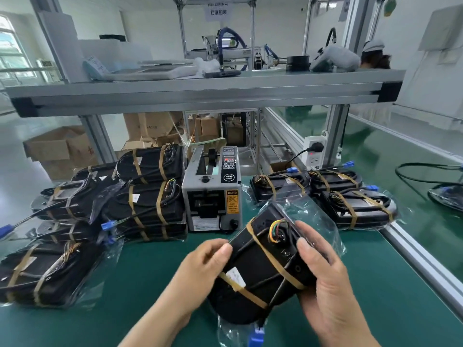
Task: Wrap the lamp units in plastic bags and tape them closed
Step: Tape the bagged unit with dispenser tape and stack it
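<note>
Hands: your left hand (208,261) grips the left edge of the black lamp unit (263,269), thumb on top. Your right hand (323,276) clamps its right side, thumb laid over the top face. The two hands are apart, one on each side.
Lamp unit: you hold it tilted above the green surface (140,284), in front of the tape dispenser (210,194). Tan bands cross it, and a loop of coloured wires sits on its upper face.
Plastic bag: the clear plastic bag (318,219) shows round the unit's far end and right side, with more film below its near end. You cannot tell how far the unit is inside.
Hidden: your right palm covers the unit's right edge, and most of your fingers lie underneath it, out of sight.
Cut off: the blue connector (255,336) at the unit's near end runs off the bottom edge.
Other units: a bagged stack (150,204) stands just left of the dispenser, a nearer pile (42,271) is cut by the left edge, and a banded group (358,206) lies to the right.
Writing: the dispenser's yellow label (231,201) reads "CAUTION", and its round badge (228,177) reads "SEMI". The small print is too fine to read.
Sticker: the white sticker (235,275) on your unit is too blurred to read.
Sign: the hanging sign (215,8) is clipped by the top edge, and its characters are too soft to make out.
</note>
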A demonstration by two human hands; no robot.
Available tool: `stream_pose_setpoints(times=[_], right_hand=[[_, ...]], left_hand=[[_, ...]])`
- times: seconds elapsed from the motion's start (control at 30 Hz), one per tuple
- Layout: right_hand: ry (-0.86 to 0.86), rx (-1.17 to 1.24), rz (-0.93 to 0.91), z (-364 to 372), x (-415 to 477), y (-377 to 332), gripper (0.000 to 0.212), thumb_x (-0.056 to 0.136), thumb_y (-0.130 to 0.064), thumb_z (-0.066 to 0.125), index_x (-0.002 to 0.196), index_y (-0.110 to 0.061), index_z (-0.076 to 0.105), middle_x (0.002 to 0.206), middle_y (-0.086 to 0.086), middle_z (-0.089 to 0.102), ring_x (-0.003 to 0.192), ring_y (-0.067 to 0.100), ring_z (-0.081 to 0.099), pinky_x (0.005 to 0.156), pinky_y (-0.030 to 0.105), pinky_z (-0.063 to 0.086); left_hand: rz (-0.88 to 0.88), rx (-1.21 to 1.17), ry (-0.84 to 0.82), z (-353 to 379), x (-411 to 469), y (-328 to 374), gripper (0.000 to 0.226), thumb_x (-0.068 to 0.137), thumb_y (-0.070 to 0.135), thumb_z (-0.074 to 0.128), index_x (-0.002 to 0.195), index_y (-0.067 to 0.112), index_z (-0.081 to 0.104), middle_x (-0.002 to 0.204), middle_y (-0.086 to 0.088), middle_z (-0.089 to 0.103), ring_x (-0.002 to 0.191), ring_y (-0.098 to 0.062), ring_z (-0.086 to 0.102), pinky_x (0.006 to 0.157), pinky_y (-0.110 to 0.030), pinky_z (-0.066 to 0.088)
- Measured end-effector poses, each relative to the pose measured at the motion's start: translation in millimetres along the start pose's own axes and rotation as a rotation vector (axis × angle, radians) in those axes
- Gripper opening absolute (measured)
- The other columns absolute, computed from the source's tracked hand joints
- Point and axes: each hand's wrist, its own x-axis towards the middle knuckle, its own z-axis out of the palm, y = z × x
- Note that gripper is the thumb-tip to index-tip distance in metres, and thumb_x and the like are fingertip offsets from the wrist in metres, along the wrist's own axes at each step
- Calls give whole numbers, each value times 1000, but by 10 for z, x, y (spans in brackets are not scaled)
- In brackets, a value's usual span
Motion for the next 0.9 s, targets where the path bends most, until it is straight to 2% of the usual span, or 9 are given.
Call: stream_pose_setpoints(times=[0.17, 0.23, 0.3, 0.4, 0.53, 0.6, 0.67, 0.8, 0.9], right_hand=[[-68, 43, 18, -98, 39, 117, 50, 71, -13, 75, 120, -22, 72, 119, 12, 73, 99, 23, 74, 72, 33, 61], [-138, -78, 41, -174, 85, 36, 67, 63, -15, 83, 128, -20, 67, 125, 7, 71, 112, 22, 70, 80, 30, 60], [-146, -263, -11, -263, 133, -152, 79, 57, -10, 90, 130, -23, 63, 131, -2, 68, 126, 15, 61, 93, 28, 55], [-140, -689, -191, -211, 133, -480, 89, 58, -41, 92, 136, -49, 50, 143, -29, 52, 136, -8, 43, 108, 30, 37], [-396, -1224, -298, 235, 83, -520, 118, 43, -71, 81, 146, -58, 26, 145, -48, 31, 133, -28, 23, 102, 1, 21], [-535, -1205, -185, 389, 89, -460, 119, 45, -67, 86, 145, -61, 22, 144, -45, 35, 134, -27, 23, 98, -6, 20], [-622, -1105, -92, 432, 104, -421, 106, 52, -51, 93, 134, -70, 29, 138, -38, 48, 130, -21, 38, 103, 1, 28], [-608, -1063, -103, 415, 78, -363, 94, 53, -46, 91, 118, -78, 32, 127, -49, 50, 120, -25, 43, 92, -5, 32], [-599, -1004, -94, 367, 79, -338, 94, 56, -34, 91, 128, -67, 41, 126, -33, 61, 118, -13, 56, 97, 6, 40]], left_hand=[[-31, -335, -64, 24, -3, -60, 63, 52, 63, 88, 102, 27, 75, 104, -18, 73, 97, -31, 72, 83, -37, 56], [88, -304, 13, -36, 7, 17, 61, 47, 54, 92, 100, 32, 75, 99, -15, 75, 93, -31, 72, 79, -33, 58], [214, -133, 117, -164, 9, 156, 55, 47, 43, 90, 99, 39, 73, 94, -2, 77, 83, -16, 73, 70, -19, 55], [324, 249, 70, -366, -25, 454, 70, 43, 50, 88, 109, 51, 63, 100, 19, 72, 83, -3, 71, 71, -13, 54], [482, 636, -81, -286, -40, 862, 96, 45, 57, 86, 125, 63, 33, 105, 28, 61, 97, 9, 59, 77, -10, 46], [549, 699, -106, -159, -51, 960, 98, 47, 54, 87, 126, 60, 31, 102, 25, 57, 102, 8, 55, 83, -11, 46], [581, 664, -119, -72, -67, 970, 93, 49, 46, 89, 125, 53, 36, 102, 25, 52, 102, 6, 55, 87, -17, 47], [609, 561, -139, -56, -117, 955, 76, 52, 36, 91, 114, 44, 49, 105, 23, 51, 106, -2, 54, 88, -14, 44], [567, 393, -225, -196, -130, 951, 68, 53, 39, 91, 112, 43, 58, 113, 17, 61, 113, -8, 59, 96, -25, 48]])
